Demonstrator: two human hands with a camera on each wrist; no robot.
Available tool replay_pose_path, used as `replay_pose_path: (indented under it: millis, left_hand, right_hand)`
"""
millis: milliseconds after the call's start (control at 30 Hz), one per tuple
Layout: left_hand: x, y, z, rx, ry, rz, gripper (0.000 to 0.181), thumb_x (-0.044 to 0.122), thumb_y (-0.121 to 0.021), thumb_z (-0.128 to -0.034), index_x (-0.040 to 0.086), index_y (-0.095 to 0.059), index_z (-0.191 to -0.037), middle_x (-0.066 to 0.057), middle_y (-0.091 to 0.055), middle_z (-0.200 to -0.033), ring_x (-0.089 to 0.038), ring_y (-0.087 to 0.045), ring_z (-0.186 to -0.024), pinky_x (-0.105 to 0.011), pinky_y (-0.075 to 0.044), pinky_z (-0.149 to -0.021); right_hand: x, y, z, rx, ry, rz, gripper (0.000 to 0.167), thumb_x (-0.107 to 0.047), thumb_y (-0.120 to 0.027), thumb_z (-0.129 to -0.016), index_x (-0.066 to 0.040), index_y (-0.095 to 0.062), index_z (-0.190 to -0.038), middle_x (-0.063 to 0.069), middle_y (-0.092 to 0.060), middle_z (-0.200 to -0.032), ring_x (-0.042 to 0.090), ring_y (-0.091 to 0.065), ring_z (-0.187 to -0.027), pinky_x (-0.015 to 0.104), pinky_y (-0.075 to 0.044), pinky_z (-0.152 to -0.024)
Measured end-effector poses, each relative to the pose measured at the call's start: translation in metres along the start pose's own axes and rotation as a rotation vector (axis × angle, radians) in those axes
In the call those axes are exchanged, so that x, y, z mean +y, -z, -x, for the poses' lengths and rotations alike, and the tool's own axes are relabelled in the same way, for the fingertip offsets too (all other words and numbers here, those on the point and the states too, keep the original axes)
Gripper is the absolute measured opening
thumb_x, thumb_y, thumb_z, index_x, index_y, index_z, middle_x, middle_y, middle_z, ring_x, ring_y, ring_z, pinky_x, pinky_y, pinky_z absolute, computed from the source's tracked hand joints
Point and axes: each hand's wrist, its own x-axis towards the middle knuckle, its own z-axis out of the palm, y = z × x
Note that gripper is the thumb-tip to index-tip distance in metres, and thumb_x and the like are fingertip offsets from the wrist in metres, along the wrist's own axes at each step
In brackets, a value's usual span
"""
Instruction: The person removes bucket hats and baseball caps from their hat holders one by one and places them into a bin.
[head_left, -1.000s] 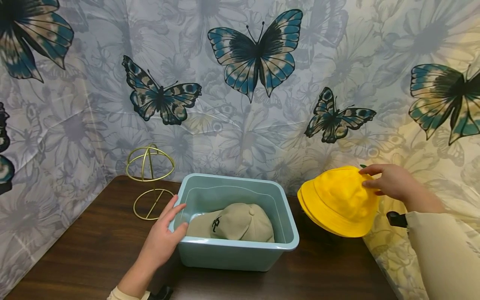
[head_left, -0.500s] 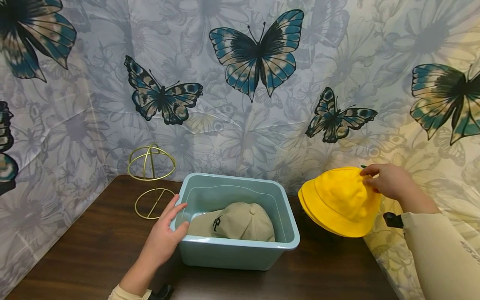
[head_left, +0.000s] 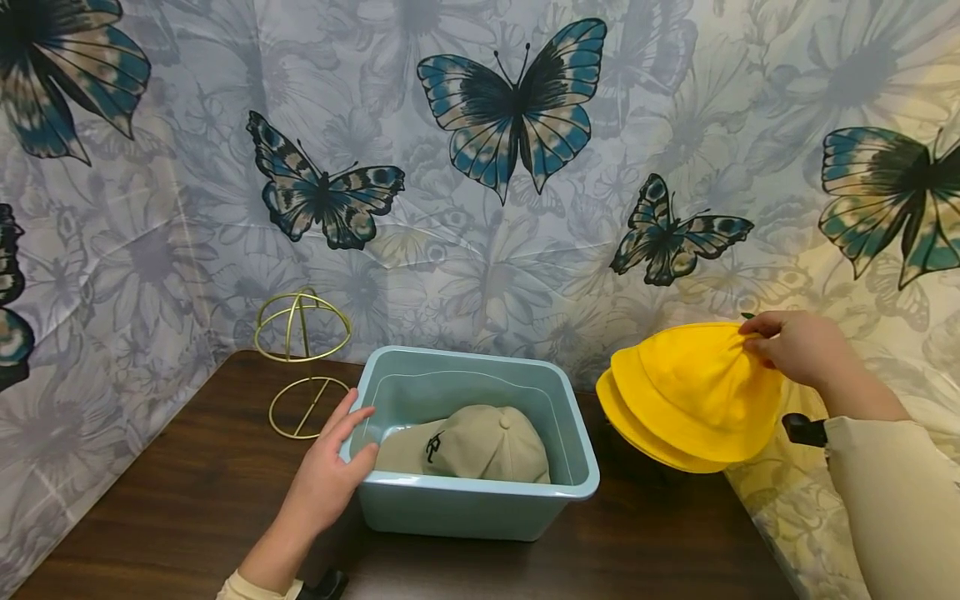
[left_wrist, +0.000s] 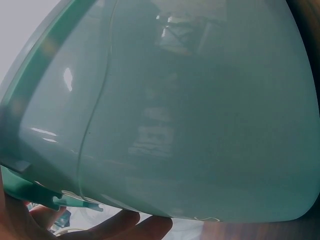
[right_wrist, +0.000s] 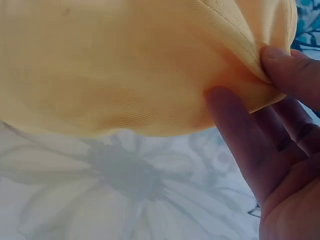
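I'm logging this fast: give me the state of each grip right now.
Left grip: open, touching the blue-green bin.
Right grip: closed, holding the yellow hat by its crown.

From here I count two hands [head_left: 330, 471] [head_left: 804, 354], one bin [head_left: 465, 512] at six o'clock, one cap [head_left: 491, 446], one stand [head_left: 300, 359] at eight, two yellow brims [head_left: 641, 400] at four, six dark butterflies [head_left: 517, 100].
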Motion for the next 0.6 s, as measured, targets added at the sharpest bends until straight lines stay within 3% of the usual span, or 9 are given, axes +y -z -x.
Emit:
replay_pose_path:
  millis: [267,600]
  left_hand:
    - [0.001,0.0,0.0,0.0,-0.006,0.0,0.046,0.019,-0.063,-0.0938,0.006,-0.058,-0.138,-0.003,-0.024,-0.162,-0.036,-0.026,-0.144,-0.066,-0.034,-0.102]
    - [0.001,0.0,0.0,0.006,-0.011,-0.004,0.046,0.018,-0.063,-0.0933,0.006,-0.058,-0.137,-0.003,-0.025,-0.162,-0.036,-0.025,-0.145,-0.065,-0.033,-0.102]
  right_hand:
    - [-0.003,0.023,0.001,0.029,-0.009,0.024,0.032,-0.011,-0.065,-0.096,0.011,-0.061,-0.119,0.035,-0.061,-0.109,0.026,-0.067,-0.072,0.042,-0.057,-0.062]
    - [-0.011,0.049,0.001,0.157,-0.05,0.048,0.028,-0.007,-0.064,-0.095,0.014,-0.061,-0.113,0.037,-0.061,-0.103,0.028,-0.066,-0.065,0.044,-0.056,-0.057]
